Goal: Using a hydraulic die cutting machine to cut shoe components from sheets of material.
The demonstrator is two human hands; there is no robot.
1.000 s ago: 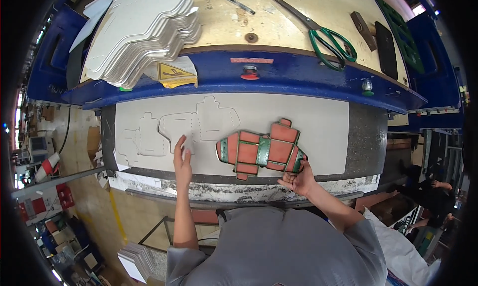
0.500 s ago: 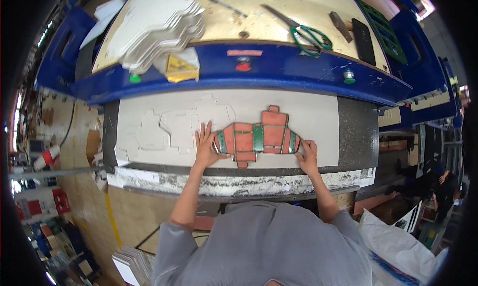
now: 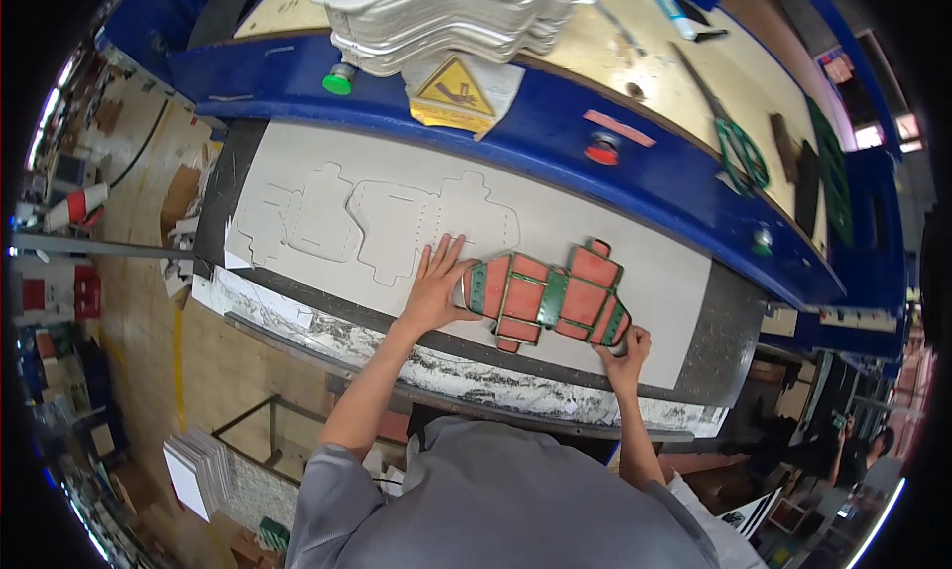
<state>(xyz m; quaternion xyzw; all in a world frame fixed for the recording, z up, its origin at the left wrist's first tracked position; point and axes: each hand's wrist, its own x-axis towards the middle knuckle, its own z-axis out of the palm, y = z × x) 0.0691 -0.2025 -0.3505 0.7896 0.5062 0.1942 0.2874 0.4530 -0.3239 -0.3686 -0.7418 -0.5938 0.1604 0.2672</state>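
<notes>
A flat cutting die, with red pads, green strips and dark edges, lies on a pale grey sheet of cardboard. My left hand holds the die's left end between thumb and forefinger; its other fingers stretch over the cardboard. At the opposite end, my right hand grips the die's edge with bent fingers. Cut or pressed outlines of box-like shapes mark the sheet to the left of the die, close to my left fingertips.
Beyond the sheet runs a blue machine beam with a green button and a red button. Above it are stacked cut cardboard pieces, green-handled scissors and a yellow warning label. A metal rail borders the near side.
The view has turned and shifted, so the sheet and beam now slope down to the right. Both hands stay at the ends of the die, which keeps about the same place beside the outlines.
</notes>
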